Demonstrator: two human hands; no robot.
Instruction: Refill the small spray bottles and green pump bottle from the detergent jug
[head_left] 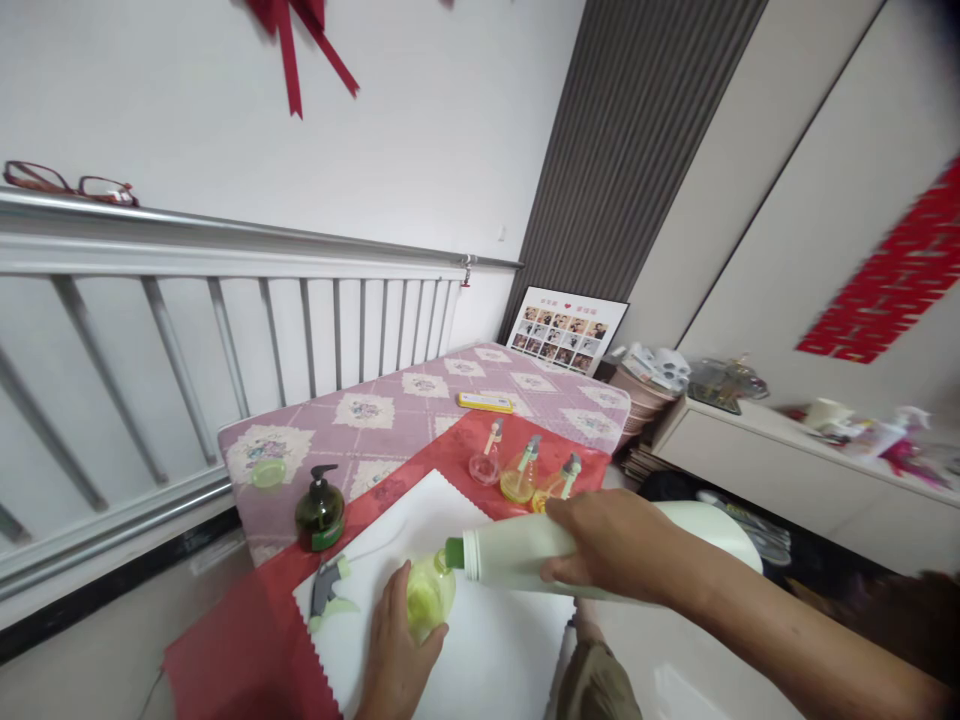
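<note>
My right hand [600,545] is wrapped around a large pale green jug [517,550], which lies tipped almost level, its green spout meeting the neck of a small clear bottle. That small bottle [429,598] leans toward the spout with yellow-green liquid inside, and my left hand [401,640] grips it low on its side. Beneath both lies a white sheet with a scalloped edge [517,640]. A grey-and-green spray head [327,590] rests on the sheet's left part. Behind the jug stand clear spray bottles [519,482], two of them holding yellow liquid.
A dark green pump bottle [320,515] stands at left on the table, near a small green dish [268,473]. A yellow-edged box [486,402] lies farther back on the patterned cloth [427,385]. Beyond are a white radiator [330,330], a photo board [566,330] and a low cabinet [772,450].
</note>
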